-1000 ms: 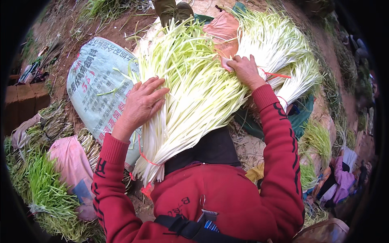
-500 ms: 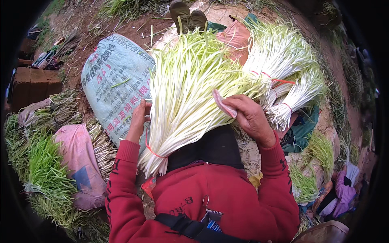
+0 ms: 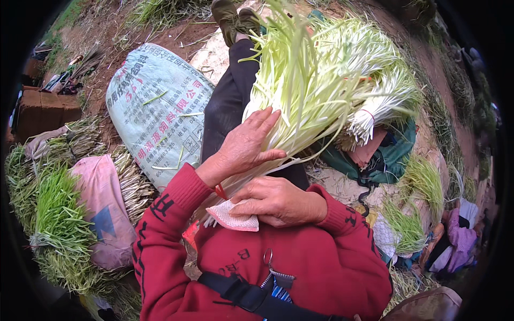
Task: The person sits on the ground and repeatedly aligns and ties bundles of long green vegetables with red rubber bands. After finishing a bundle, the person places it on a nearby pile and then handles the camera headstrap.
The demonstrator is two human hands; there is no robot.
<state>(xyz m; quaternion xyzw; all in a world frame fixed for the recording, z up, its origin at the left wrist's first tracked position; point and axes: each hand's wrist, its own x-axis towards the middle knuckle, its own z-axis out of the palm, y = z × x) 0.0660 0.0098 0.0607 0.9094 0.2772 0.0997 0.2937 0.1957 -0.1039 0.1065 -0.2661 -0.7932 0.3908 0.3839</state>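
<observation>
A big bundle of pale chives [image 3: 289,101] slants across my lap, its yellow-green tips away from me and its white ends against my front. Across the top of the bundle lies my left hand [image 3: 243,142], fingers stretched out. My right hand [image 3: 278,200] rests near the white ends, holding a small pink-and-white cloth pad [image 3: 238,218] under its fingers. A bit of the red band [image 3: 219,191] shows between my hands. Most of the lower stalks are hidden by my hands and sleeves.
A pale printed sack [image 3: 155,115] lies to my left. Right of my lap, tied pale bundles [image 3: 385,101] rest on dark green cloth [image 3: 393,163]. Greener bundles [image 3: 61,206] and a pink cloth [image 3: 101,198] lie at far left. Bricks [image 3: 48,109] stand behind them.
The bundle's tips have swung right, uncovering my leg. My left hand has moved from the bundle's left side onto its top. My right hand has brought the pad down to the white ends.
</observation>
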